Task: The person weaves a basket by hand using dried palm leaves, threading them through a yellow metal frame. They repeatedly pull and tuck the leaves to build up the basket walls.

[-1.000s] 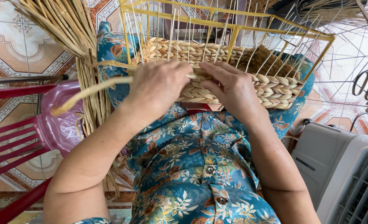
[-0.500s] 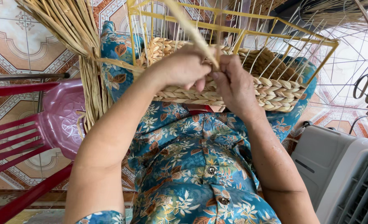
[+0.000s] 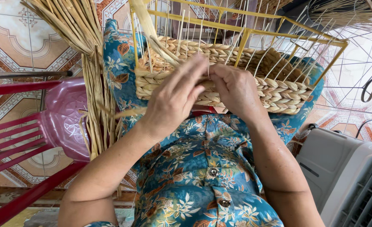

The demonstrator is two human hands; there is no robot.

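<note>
A half-woven straw basket on a yellow wire frame rests on the person's lap, close enough for both hands to work its near wall. A bundle of loose dried straw hangs just left, within reach. The left hand pinches a flat straw strand between its fingertips to feed it past the wires, while the right hand, fingers curled together, presses on the plaited rows to steady them.

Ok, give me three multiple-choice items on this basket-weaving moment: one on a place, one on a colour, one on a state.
1. Where does the loose straw bundle lie?
A. to the left of the lap
B. inside the basket
C. on the grey appliance

2. What colour is the wire frame?
A. red
B. yellow
C. blue

3. How far is the woven wall built?
A. up to the top rail
B. not begun
C. lower part only

Answers:
1 A, it hangs beside the pink stool.
2 B, its rails are yellow.
3 C, bare wires stand above the weave where the left hand and right hand work.
</note>
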